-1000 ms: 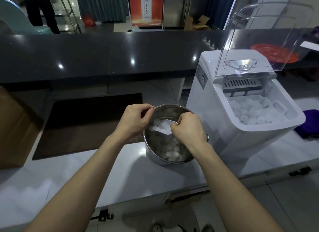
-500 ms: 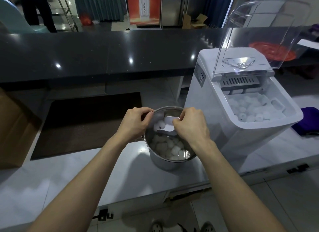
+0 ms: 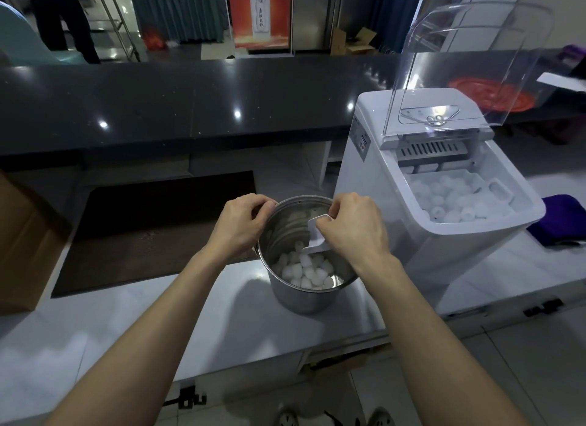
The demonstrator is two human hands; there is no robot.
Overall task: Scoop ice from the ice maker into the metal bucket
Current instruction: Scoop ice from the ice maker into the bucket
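R hand (image 3: 352, 232) pinches scoop (image 3: 315, 238), full 1 s ago, now seemingly emptied into bucket (image 3: 304, 302); L hand (image 3: 241, 226) grips 9 o'clock rim.

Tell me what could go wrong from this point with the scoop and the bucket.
1. The right hand pinches the scoop inside the bucket; it might slip and fall among the ice.
2. The left hand holds just the bucket's rim, so a knock could tip it on the smooth counter.
3. The clear lid of the ice maker stands open; it might fall during the next scoop.
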